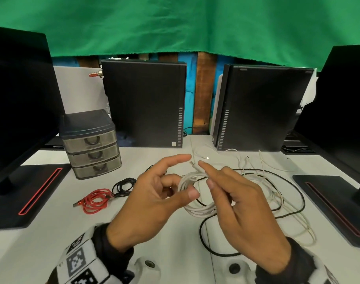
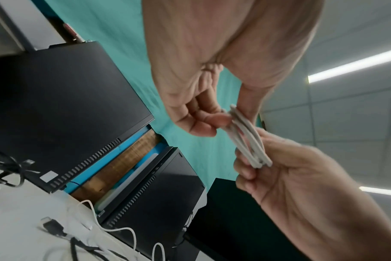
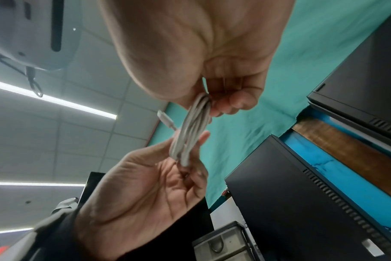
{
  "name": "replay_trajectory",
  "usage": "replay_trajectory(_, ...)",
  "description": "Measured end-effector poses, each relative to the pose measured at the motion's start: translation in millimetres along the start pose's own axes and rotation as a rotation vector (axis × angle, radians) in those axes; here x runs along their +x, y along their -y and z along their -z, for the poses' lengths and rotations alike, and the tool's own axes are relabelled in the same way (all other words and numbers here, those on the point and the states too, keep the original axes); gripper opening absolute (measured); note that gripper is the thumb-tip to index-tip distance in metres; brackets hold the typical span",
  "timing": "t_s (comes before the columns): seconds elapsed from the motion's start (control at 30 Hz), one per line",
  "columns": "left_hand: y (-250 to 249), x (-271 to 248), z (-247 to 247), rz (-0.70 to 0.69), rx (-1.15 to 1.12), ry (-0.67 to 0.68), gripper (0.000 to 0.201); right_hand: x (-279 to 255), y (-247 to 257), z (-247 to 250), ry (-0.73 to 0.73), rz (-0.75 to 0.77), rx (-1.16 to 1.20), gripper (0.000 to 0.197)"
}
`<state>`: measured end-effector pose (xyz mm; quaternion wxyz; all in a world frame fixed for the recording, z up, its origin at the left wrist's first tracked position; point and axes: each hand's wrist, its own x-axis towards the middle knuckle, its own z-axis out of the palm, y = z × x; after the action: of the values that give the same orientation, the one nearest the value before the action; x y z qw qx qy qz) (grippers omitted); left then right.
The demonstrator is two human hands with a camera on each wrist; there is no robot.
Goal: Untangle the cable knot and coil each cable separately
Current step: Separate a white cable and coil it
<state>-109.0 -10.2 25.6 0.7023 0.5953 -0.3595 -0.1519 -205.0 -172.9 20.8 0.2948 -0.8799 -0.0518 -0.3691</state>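
Observation:
A white cable coil point(image 1: 192, 201) hangs in the air between my two hands over the table. My left hand point(image 1: 181, 187) pinches its left side with thumb and curled fingers, index finger stretched out. My right hand point(image 1: 206, 175) grips the coil's right side, and a white plug end point(image 1: 194, 164) sticks up by its index fingertip. The left wrist view shows the left hand point(image 2: 221, 121) pinching the bundled loops point(image 2: 246, 139). The right wrist view shows the right hand point(image 3: 214, 104) closed on the same coil point(image 3: 190, 134). A loose tangle of black and white cables point(image 1: 277, 191) lies to the right.
A coiled red cable point(image 1: 94, 199) and a coiled black cable point(image 1: 123, 186) lie at left on the white table point(image 1: 51, 253). Behind them stands a small drawer unit point(image 1: 91, 144). Two black computer towers point(image 1: 144, 103) point(image 1: 263, 107) stand at the back, with monitor bases point(image 1: 31, 191) point(image 1: 335, 206) on both sides.

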Motion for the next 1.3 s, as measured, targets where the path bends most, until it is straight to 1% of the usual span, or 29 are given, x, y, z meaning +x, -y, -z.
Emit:
replay_trajectory(0.13, -7, -2, -4, -0.024, 0.019, 0.037, 0.053, 0, -2, -1, 0.050, 0.052, -0.148, 0.043)
replay_trajectory(0.2, -5, -2, -4, -0.033, 0.049, 0.066, 0.044, 0, -3, -1, 0.098, 0.046, -0.171, 0.041)
replay_trajectory(0.3, -2, 0, -1, -0.046, 0.029, 0.078, 0.023, 0, 0, 1, 0.121, -0.003, -0.056, 0.036)
replay_trajectory(0.37, -2, 1, 1, -0.059, 0.028, 0.071, 0.019, 0, 4, 4, 0.104, -0.047, 0.041, 0.025)
replay_trajectory(0.43, -2, 2, 2, -0.085, 0.061, 0.047, 0.018, 0, 8, 7, 0.109, -0.072, 0.106, 0.017)
replay_trajectory(0.53, -2, 0, 2, -0.118, 0.165, 0.032, 0.019, 1, 12, 7, 0.132, -0.039, 0.088, 0.025)
replay_trajectory(0.63, 0, -5, -2, -0.111, 0.282, 0.062, 0.018, 1, 10, 3, 0.175, -0.001, -0.025, 0.031)
replay_trajectory(0.7, 0, -7, -3, -0.091, 0.303, 0.090, 0.019, 1, 7, 2, 0.174, -0.015, -0.015, 0.034)
replay_trajectory(0.77, -1, -7, -4, -0.080, 0.326, 0.112, 0.023, 0, 5, 3, 0.146, -0.040, 0.054, 0.037)
replay_trajectory(0.83, -2, -6, -4, -0.071, 0.318, 0.117, 0.028, 1, 6, 3, 0.099, -0.079, 0.173, 0.036)
replay_trajectory(0.9, -4, -3, -3, -0.045, 0.243, 0.108, 0.031, 4, 7, 3, 0.064, -0.130, 0.300, 0.029)
replay_trajectory(1.0, -9, 2, 8, -0.024, 0.146, 0.108, 0.033, 12, 5, 3, 0.055, -0.227, 0.476, 0.009)
replay_trajectory(1.1, -10, 10, 25, -0.013, 0.139, 0.097, 0.039, 30, 2, 1, 0.127, -0.262, 0.554, 0.015)
replay_trajectory(1.2, -8, 16, 42, -0.002, 0.154, 0.029, 0.045, 51, 0, -7, 0.239, -0.327, 0.588, 0.018)
replay_trajectory(1.27, -5, 19, 49, -0.004, 0.232, -0.036, 0.044, 61, -1, -16, 0.273, -0.363, 0.560, 0.021)
replay_trajectory(1.3, -2, 20, 52, -0.016, 0.316, -0.060, 0.041, 64, -2, -21, 0.276, -0.381, 0.538, 0.021)
